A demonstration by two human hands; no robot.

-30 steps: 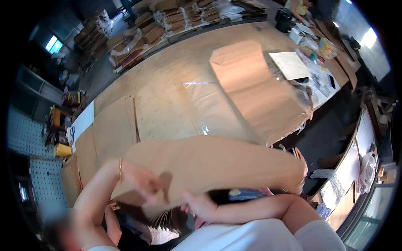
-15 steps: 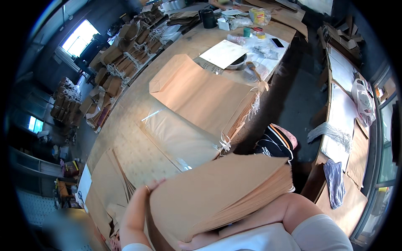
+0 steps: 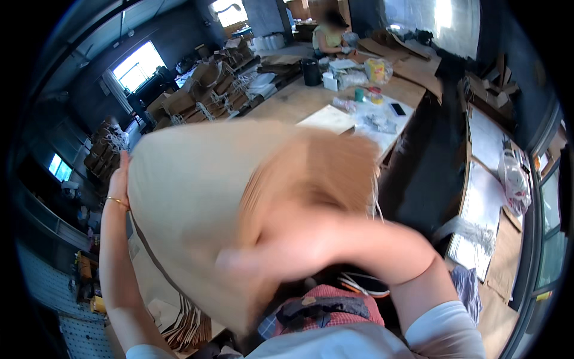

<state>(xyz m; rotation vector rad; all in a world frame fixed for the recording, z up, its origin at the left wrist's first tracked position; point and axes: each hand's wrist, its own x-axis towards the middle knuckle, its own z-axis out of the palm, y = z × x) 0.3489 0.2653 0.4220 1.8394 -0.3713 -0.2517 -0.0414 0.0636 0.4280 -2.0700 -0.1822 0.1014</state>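
Observation:
A large stack of brown paper bags (image 3: 197, 173) is raised and tilted in front of me, smeared by motion on its right side. My left hand (image 3: 121, 185) grips its left edge, the thumb pointing up along it. Across the near right part of the stack reaches my right arm, and my right hand (image 3: 269, 257) lies against the paper there. Blur hides how its fingers are bent. Behind the raised stack, most of the work table's middle is hidden.
Beyond the stack, the table (image 3: 287, 99) carries a white board (image 3: 327, 118), a phone (image 3: 397, 109) and a black container (image 3: 311, 72). A person (image 3: 330, 39) sits at the far end. Several bag bundles (image 3: 185, 96) stand left; a side bench (image 3: 487, 179) runs along the right.
The stack has been lifted and swung up to the left, and now covers the bags lying on the table. My left hand moved up along its edge; my view has tilted up.

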